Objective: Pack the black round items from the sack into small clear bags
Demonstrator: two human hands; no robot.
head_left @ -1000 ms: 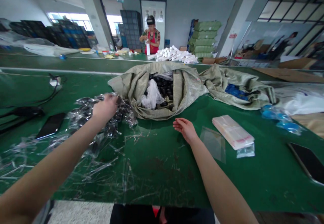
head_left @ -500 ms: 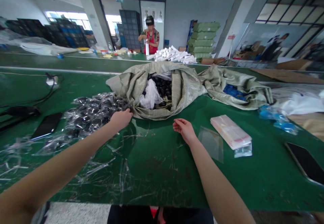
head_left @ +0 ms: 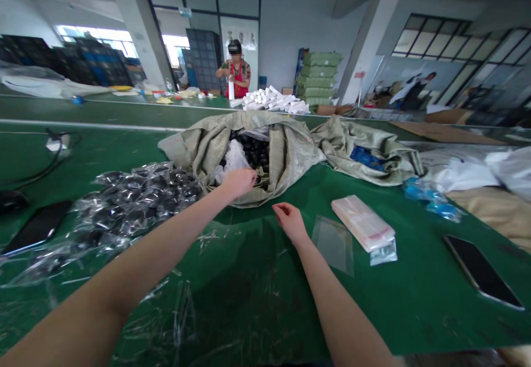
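My left hand (head_left: 241, 182) is over the front of the open woven sack's mouth, with bent fingers mostly hidden behind the hand. Inside the woven sack (head_left: 290, 162) lie many small rounded black pieces (head_left: 258, 151) and a crumpled whitish plastic bag (head_left: 234, 157). My right hand (head_left: 290, 221) hovers over the green table just in front of the sack. Its fingers are curled in towards the thumb; whatever they hold, if anything, is not visible. Near it are a flat clear plastic bag (head_left: 333, 244) and a stack of clear bags (head_left: 363, 222).
Black pieces in clear wrapping (head_left: 136, 201) form a pile at the left, beside a phone (head_left: 37, 226). Another phone (head_left: 481, 270) lies at the right. A second sack (head_left: 390, 171) holds blue items. Across the table a person (head_left: 236, 74) handles white tubes (head_left: 274, 100).
My left hand has moved from the edge of the wrapped pile rightward to the sack's mouth. My right hand stays near the same place, its fingers curled more. The view has shifted slightly.
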